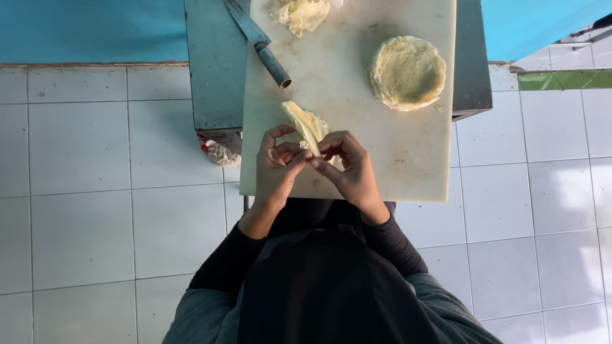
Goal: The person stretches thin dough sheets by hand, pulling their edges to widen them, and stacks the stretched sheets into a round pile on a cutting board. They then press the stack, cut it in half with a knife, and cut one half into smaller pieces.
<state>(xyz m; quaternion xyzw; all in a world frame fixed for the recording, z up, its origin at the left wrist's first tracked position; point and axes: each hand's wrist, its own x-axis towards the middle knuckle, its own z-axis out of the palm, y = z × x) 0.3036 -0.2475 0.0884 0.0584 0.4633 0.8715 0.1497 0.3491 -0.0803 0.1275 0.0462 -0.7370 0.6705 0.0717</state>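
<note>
Both my hands meet over the near part of a white cutting board [408, 159]. My left hand [277, 169] and my right hand [350, 169] pinch the near end of a folded, pale yellow dough wrapper [307, 124], which is held on edge and points away from me. A round stack of flat yellow wrappers [407, 71] lies on the board's far right. A crumpled yellow piece of dough [299, 14] lies at the board's far edge.
A metal knife [258, 41] with a tubular handle lies diagonally across the board's far left corner and the grey table [213, 70]. A small tied plastic bag [220, 151] sits under the table edge. White floor tiles [95, 191] surround the table; a blue wall [83, 28] is beyond.
</note>
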